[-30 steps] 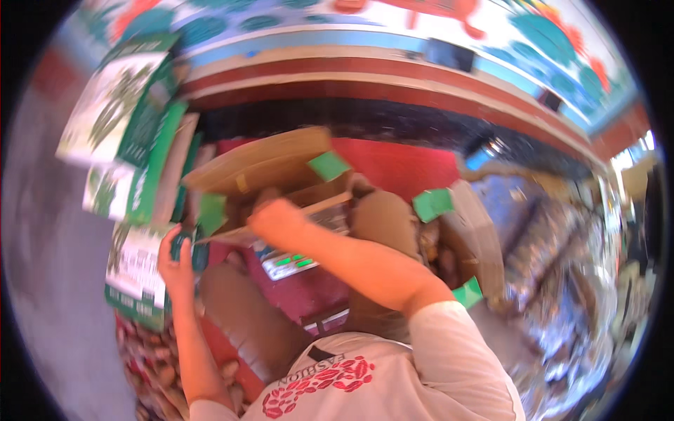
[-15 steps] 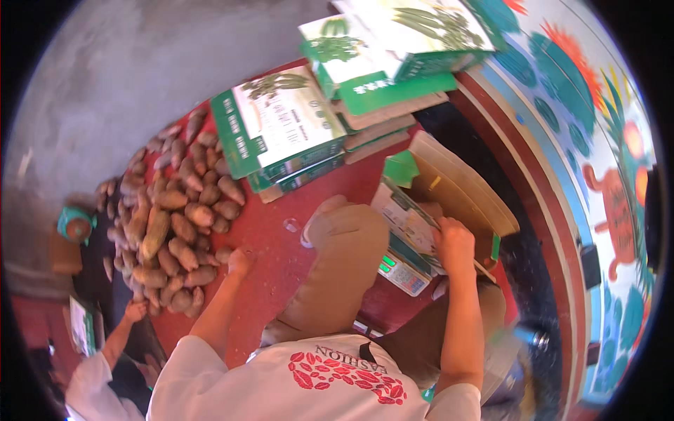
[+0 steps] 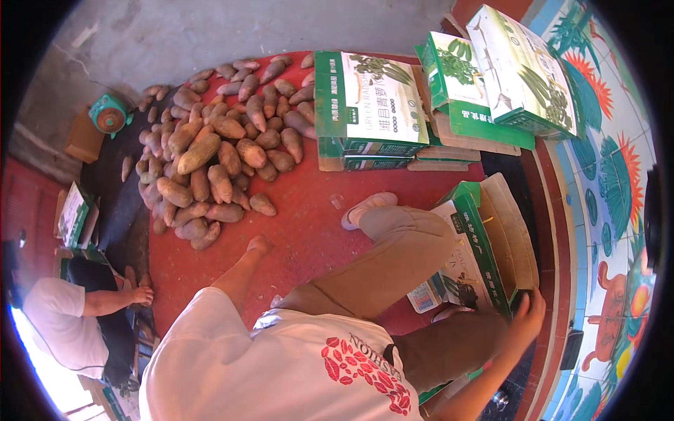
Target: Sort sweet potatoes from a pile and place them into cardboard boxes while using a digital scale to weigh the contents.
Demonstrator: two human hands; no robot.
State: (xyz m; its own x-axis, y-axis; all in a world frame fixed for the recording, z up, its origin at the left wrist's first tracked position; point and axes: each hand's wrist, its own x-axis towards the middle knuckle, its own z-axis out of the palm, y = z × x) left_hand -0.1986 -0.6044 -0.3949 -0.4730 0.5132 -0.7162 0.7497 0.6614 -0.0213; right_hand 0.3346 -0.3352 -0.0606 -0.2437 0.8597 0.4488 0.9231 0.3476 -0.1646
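Note:
My right hand (image 3: 528, 317) is at the near end of an open cardboard box (image 3: 523, 238), its fingers curled over the rim. The box is printed white and green, with a bare brown inside, and stands beside my knee. Under its left side shows part of a scale (image 3: 424, 296). Over the red floor, my left hand (image 3: 260, 245) hangs just short of a big heap of sweet potatoes (image 3: 217, 158). Nearest to it lies a single sweet potato (image 3: 262, 205), apart from the hand. The left fingers are foreshortened and mostly hidden.
Printed green-and-white boxes (image 3: 382, 105) are stacked beyond my knees, with another box (image 3: 523, 77) tilted on the pile at right. A co-worker (image 3: 70, 316) sits at far left. A teal round object (image 3: 110, 116) stands near the grey wall. A painted tile wall (image 3: 607, 210) borders the right.
The open box has been tipped so its green side panel now faces up. My right hand has moved from its left panel to its near end. My left hand has drawn away from the heap.

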